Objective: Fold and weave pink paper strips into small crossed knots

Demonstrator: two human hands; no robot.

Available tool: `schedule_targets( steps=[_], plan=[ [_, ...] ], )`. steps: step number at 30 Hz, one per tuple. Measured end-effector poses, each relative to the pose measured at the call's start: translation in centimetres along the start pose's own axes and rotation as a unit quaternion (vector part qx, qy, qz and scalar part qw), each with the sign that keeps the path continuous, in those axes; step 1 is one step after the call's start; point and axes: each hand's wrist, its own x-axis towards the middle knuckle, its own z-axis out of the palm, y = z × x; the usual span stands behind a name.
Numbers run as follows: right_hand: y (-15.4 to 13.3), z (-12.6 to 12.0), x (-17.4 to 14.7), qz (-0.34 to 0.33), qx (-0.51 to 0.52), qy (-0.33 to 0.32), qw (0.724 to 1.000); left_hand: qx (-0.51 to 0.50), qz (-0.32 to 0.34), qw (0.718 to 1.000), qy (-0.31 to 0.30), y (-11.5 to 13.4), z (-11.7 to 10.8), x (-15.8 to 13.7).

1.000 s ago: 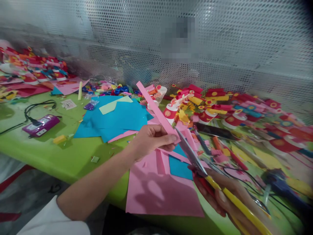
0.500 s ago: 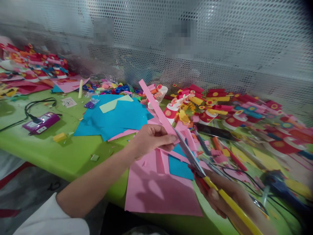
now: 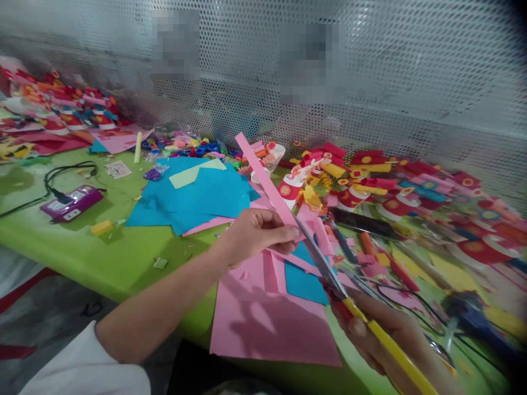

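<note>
My left hand [image 3: 263, 233] pinches the lower end of a long pink paper strip [image 3: 265, 184], which slants up and away to the left. In my right hand [image 3: 370, 323] is a pair of scissors [image 3: 323, 263] with yellow and red handles. Their blade tips are at the strip's lower edge, just beside my left thumb. Below both hands lies a large pink paper sheet [image 3: 274, 329] at the table's front edge. A blue paper piece [image 3: 304, 282] and more pink strips rest on its upper part.
Blue sheets [image 3: 197, 197] lie left of centre, with a purple power strip [image 3: 72, 203] farther left. Paper-cup figures [image 3: 290, 189] and paper rolls crowd the back right. A dark phone [image 3: 364, 224] and a glue gun [image 3: 473, 315] lie at right. A perforated metal panel [image 3: 247, 71] stands behind.
Both hands, the strip and the scissors keep almost the same pose. The camera view has shifted very slightly.
</note>
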Motion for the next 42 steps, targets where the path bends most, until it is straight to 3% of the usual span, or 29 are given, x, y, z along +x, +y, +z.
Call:
schedule_targets(
  steps=[9,16,22,27,31,36,42],
  plan=[
    [-0.2,0.7,0.0,-0.028,-0.023,0.047,0.998,-0.01,0.003,1.0,-0.005,-0.1,0.1,0.0],
    [0.3,1.9,-0.5,-0.093,-0.073,0.154,0.981,0.025,0.007,1.0,0.005,0.7,-0.2,0.0],
    [1.4,1.0,-0.5,-0.122,-0.158,0.163,0.966,0.006,0.067,0.997,0.022,1.1,-1.0,0.3],
    [1.6,0.3,-0.4,-0.135,-0.226,0.132,0.956,0.012,0.066,0.998,0.018,1.1,-1.1,0.2],
    [1.7,0.8,-0.5,-0.154,-0.241,0.182,0.941,0.034,0.053,0.998,0.024,1.1,-1.3,0.2],
    [1.6,1.0,-0.4,-0.166,-0.277,0.191,0.927,0.008,0.006,1.0,-0.005,0.9,-1.6,0.4],
    [0.7,1.1,-0.4,-0.201,-0.3,0.2,0.911,0.008,0.006,1.0,-0.002,0.8,-1.5,0.5]
  ],
)
